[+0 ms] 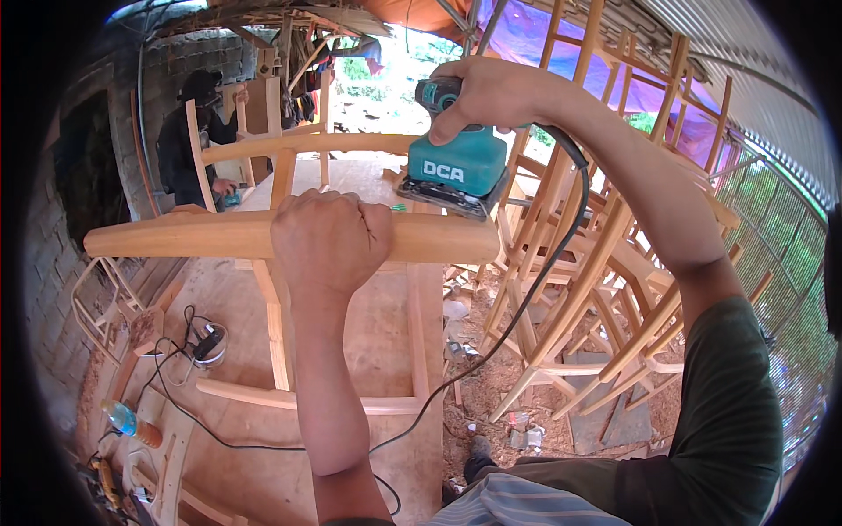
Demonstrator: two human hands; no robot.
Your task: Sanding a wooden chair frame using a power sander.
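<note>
Right grip (481, 95) wraps a teal sander (465, 165) with a dusty base, at the right end of a smooth, pale wooden rail (180, 235) that the left grip (331, 238) clasps. At lower left, a clear bottle (132, 423) holds what looks like brown liquid.

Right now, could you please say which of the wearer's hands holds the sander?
The right hand holds the teal sander; the left hand grips the wooden rail.

A grey block wall (57, 307) stands at nine o'clock. Daylight glares through an opening (364, 96) near twelve, a purple tarp (526, 44) hangs at one, corrugated sheeting (759, 74) slopes at two, and mesh (767, 232) lines three. Wooden furniture frames (610, 373) crowd four; a shavings-strewn floor (478, 403) lies at five.
</note>
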